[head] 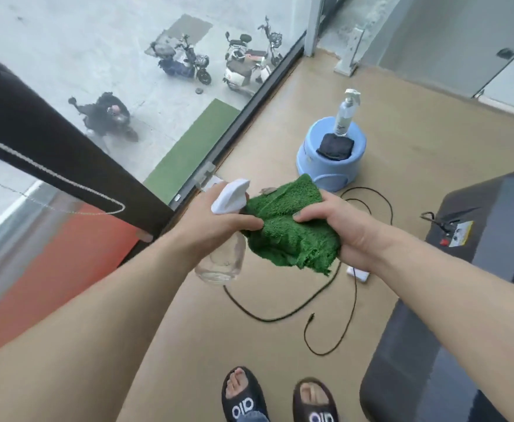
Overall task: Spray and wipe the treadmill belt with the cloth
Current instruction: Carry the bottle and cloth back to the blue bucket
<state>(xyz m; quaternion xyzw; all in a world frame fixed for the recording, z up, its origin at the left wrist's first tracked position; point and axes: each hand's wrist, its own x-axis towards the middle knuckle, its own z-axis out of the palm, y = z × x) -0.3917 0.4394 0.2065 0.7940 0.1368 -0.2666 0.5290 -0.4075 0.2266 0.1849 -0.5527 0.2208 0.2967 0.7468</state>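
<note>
My left hand (210,223) grips a clear spray bottle (222,260) with a white trigger head, its nozzle pointing right at the cloth. My right hand (338,226) holds a bunched green cloth (292,229) right beside the nozzle. Both hands meet at chest height above the tan floor. The dark grey treadmill (450,345) lies at the right edge, its belt only partly in view and away from both hands.
A blue stool (310,166) stands ahead with a second spray bottle (345,114) and a dark folded cloth (335,146) on it. Black cables (353,300) loop across the floor. A glass wall (128,86) runs along the left. My sandalled feet (280,397) are below.
</note>
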